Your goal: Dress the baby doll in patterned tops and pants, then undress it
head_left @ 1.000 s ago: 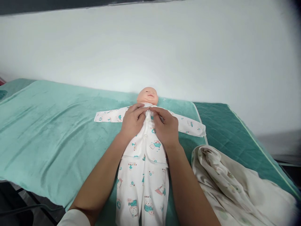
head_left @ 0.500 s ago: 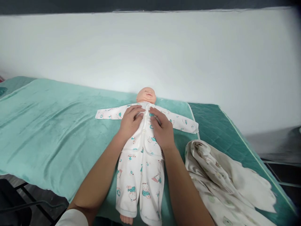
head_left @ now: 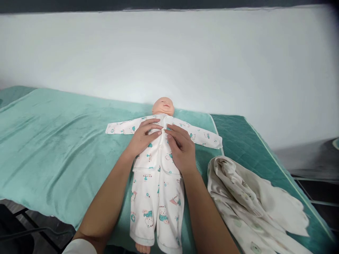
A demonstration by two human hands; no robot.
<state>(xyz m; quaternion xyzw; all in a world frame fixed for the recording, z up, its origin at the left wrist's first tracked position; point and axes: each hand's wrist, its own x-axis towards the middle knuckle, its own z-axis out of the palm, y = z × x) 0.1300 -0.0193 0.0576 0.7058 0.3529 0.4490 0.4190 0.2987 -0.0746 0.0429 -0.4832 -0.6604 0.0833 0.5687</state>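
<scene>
Both the left hand (head_left: 145, 138) and right hand (head_left: 183, 148) are bent, nearly meeting at mid-frame over a button (head_left: 163, 131); whether they pinch it, I cannot tell. The bald doll (head_left: 163, 105) lies face up from centre to bottom edge, sleeves (head_left: 205, 137) outspread, white shirt (head_left: 156, 157) and pants (head_left: 156, 203) printed with teal figures.

The jacket (head_left: 151, 160) and trousers (head_left: 169, 192) are coloured white and printed with small teal and coral figures, and the doll's head (head_left: 161, 105) is tinted peach-pink. The blanket (head_left: 55, 141) is coloured pale teal, while the pad (head_left: 235, 132) is dyed darker green with quilted lines and edged in pale green. The cloth (head_left: 275, 204) is coloured cream, marked with muted green motifs.
</scene>
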